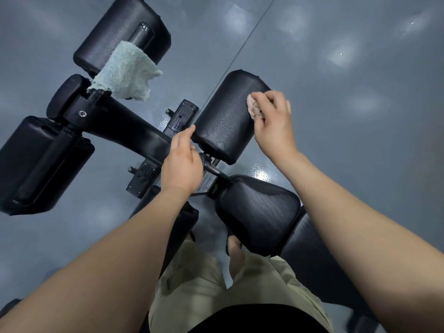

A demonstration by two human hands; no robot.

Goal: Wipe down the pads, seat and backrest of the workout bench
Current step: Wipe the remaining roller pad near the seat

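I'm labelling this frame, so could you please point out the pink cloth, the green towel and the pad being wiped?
pink cloth point(252, 107): head view, its exposed left edge.
green towel point(125, 69): head view, middle of its draped face.
pad point(224, 118): head view, bare top left of the cloth.

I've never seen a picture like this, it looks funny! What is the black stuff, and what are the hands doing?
The camera sits on a person's head and looks down, so you see their own arms. The black shapes are a workout bench: round pads and a seat, on a grey floor. The right hand presses a pink cloth on one pad. The left hand grips that pad's end. A pale green towel hangs on the bench frame.
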